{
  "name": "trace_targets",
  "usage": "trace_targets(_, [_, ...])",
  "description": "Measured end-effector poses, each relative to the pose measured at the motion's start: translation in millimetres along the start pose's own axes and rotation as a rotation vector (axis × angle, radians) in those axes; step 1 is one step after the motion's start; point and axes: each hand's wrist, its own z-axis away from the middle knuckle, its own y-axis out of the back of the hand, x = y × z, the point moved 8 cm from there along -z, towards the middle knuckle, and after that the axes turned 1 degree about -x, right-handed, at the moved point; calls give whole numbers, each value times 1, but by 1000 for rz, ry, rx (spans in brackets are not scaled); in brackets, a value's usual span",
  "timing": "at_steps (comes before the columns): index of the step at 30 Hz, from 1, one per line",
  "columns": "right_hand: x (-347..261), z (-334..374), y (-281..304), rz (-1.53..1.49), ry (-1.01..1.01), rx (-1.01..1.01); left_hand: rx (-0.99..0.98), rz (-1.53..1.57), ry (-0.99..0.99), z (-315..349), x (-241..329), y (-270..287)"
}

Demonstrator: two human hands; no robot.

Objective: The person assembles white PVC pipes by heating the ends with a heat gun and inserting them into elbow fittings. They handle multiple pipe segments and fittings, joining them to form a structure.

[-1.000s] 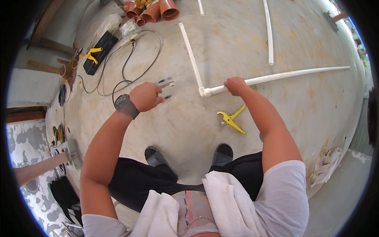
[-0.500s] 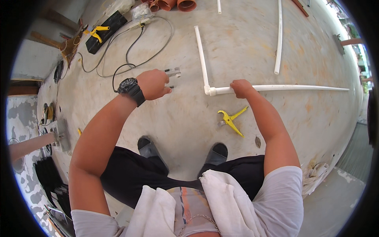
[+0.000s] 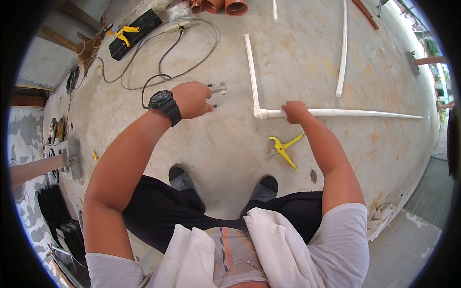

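My left hand (image 3: 191,100), with a black watch on its wrist, is closed around a tool mostly hidden behind the fingers. Its grey metal end (image 3: 220,88) sticks out past the fingertips, and a black cord passes behind the wrist. To the right, my right hand (image 3: 295,112) grips a long white pipe (image 3: 355,113) close to a white elbow fitting (image 3: 260,113). A shorter white pipe (image 3: 251,72) rises from that elbow, forming an L. A yellow pipe cutter (image 3: 284,150) lies spread on the floor just below the right hand, untouched.
Farther off lie another white pipe (image 3: 342,53), orange pipe pieces (image 3: 235,6) and a power strip (image 3: 176,27) with looping cable. A yellow tool (image 3: 126,35) rests on a black case (image 3: 137,41) at the upper left. My feet stand on the concrete floor.
The whole view has shifted slightly, so the floor items sit a little lower and to the right. Both hands keep their grips, and the pipe joint looks unchanged.
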Motion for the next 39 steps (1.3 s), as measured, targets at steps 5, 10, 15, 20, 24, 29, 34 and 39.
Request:
trace_targets(5, [-4, -2, 1, 20, -42, 26, 6, -10, -5, 3, -1, 4])
trace_targets(10, [0, -8, 0, 20, -73, -39, 26, 1, -17, 4, -5, 0])
trace_targets(15, [2, -15, 6, 30, -16, -105, -7, 69, -31, 8, 5, -1])
trace_targets(20, [17, -49, 17, -169, -44, -54, -57, 268, -218, -11, 55, -85])
trace_targets(24, [18, -76, 40, -383, -130, 115, -180, 537, -71, -75, 96, -165])
trace_targets(29, [5, -95, 43, -478, -122, 169, 263, 997, 434, -134, 87, -222])
trace_targets(34, [2, -99, 50, -798, -142, 274, 441, 1228, 598, -154, 98, -251])
trace_targets(39, [-3, -108, 47, -974, -245, 267, 546, 1371, 659, -154, 110, -240])
